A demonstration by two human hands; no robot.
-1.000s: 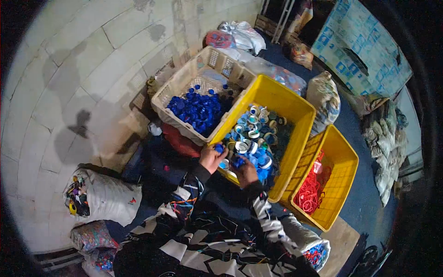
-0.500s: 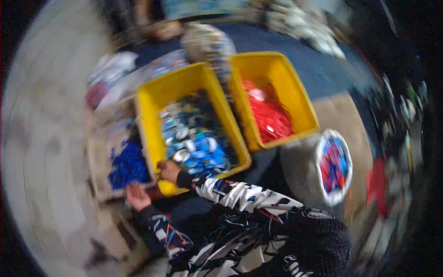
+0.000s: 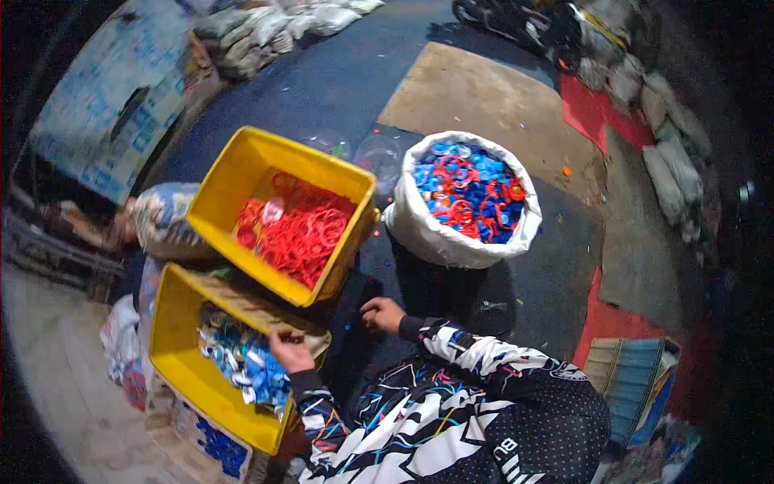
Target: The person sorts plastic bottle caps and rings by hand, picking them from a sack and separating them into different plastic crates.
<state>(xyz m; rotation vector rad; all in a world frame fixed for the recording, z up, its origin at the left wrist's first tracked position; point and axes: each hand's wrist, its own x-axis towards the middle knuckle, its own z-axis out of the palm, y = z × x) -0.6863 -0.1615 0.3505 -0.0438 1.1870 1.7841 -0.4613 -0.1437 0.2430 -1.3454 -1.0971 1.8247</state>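
Note:
My left hand (image 3: 292, 351) is over the near right side of a yellow bin (image 3: 173, 323) holding blue and white plastic caps (image 3: 250, 363); its fingers look loosely stretched, with nothing visible in them. My right hand (image 3: 382, 315) hangs over the dark floor, below a second yellow bin (image 3: 211, 179) of red plastic rings and strips (image 3: 310, 242). Its fingers are curled together, and whatever they may hold is hidden. Beyond it stands a white sack (image 3: 451, 252) with a rolled rim, filled with mixed blue, red and orange caps (image 3: 468, 189).
A pale crate (image 3: 165, 423) with dark blue pieces (image 3: 222, 448) is at lower left. A stuffed sack (image 3: 165, 214) sits beside the bins. Cardboard (image 3: 476, 97) covers part of the floor. Piled sacks (image 3: 258, 32) and a motorcycle (image 3: 524, 24) are at the back.
The view has swung right, bringing the white sack nearer the middle. My right hand has left the cap bin's near edge for the space beside the sack. My left hand has moved from the crate to the cap bin.

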